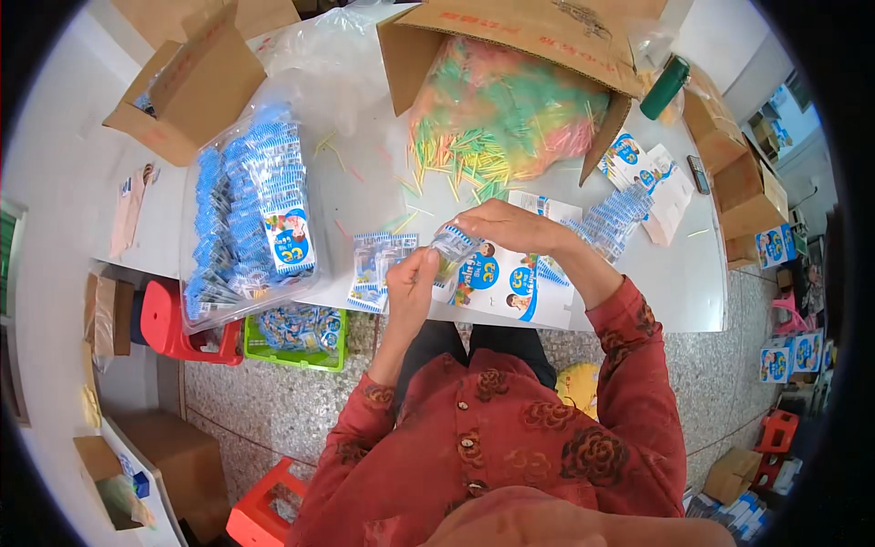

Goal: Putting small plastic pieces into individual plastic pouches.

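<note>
Over the near edge of the table, both my hands hold one small clear packet [451, 244] with a blue-and-white striped edge. My left hand [412, 281] is closed, thumb and fingers pinching its left side. From the right, my right hand [501, 223] grips its top, fingers pressed together. What is inside the packet is too small to make out. Similar packets [369, 264] lie just left of my left hand. Beneath my hands are flat printed cards [521, 290] in white and blue. More striped packets [612, 223] lie beside my right forearm.
A clear plastic tub [314, 273] full of striped packets stands at left. Behind, a tipped cardboard box [510, 36] spills colored thin sticks [474, 155] onto the table [674, 287]. A green bottle [665, 88] is far right. Below sit a green basket [339, 351] and red stool [162, 319].
</note>
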The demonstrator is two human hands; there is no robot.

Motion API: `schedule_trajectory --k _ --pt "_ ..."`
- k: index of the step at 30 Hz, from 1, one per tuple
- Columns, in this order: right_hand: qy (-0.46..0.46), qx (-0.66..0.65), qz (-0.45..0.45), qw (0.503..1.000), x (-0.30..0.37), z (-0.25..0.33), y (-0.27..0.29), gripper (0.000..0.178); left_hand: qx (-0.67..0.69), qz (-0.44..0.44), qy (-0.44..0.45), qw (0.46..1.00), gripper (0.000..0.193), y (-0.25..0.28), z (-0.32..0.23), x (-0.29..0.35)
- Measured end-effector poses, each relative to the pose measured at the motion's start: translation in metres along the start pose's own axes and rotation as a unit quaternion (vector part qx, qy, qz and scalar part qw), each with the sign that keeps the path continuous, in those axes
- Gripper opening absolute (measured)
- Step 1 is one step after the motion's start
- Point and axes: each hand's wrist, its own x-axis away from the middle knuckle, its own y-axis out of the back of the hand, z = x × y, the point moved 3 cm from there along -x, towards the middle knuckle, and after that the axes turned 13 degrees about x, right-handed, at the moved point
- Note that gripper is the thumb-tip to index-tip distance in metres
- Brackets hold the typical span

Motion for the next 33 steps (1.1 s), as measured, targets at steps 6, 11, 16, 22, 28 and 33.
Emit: schedule_trajectory --k 6,11,16,22,28,33 --pt "0.029 -0.072 -0.084 0.993 0.001 0.02 -0.017 0.044 0.008 -0.074 0.023 0.997 0.028 0.003 0.007 0.002" --pt "0.06 -0.072 -0.149 0.984 0.008 0.032 -0.011 0.047 0.087 -0.117 0.033 0.989 0.032 0.003 -0.002 -0.007" --pt "0.089 0.085 -0.202 0.972 0.007 0.013 -0.011 0.032 0.127 -0.11 0.016 0.986 0.031 0.001 0.003 -0.008" --pt "0.056 -0.01 -0.172 0.984 0.004 -0.011 -0.01 0.017 0.189 -0.038 0.068 0.979 0.015 0.003 0.005 -0.006" --pt "0.103 -0.096 -0.208 0.968 0.007 0.006 -0.019 0.02 0.103 -0.026 0.064 0.992 0.015 0.011 0.01 -0.002" --pt "0.074 -0.043 -0.153 0.985 0.003 0.003 -0.015 0.022 0.149 -0.03 0.055 0.987 0.016 0.003 0.003 -0.003"
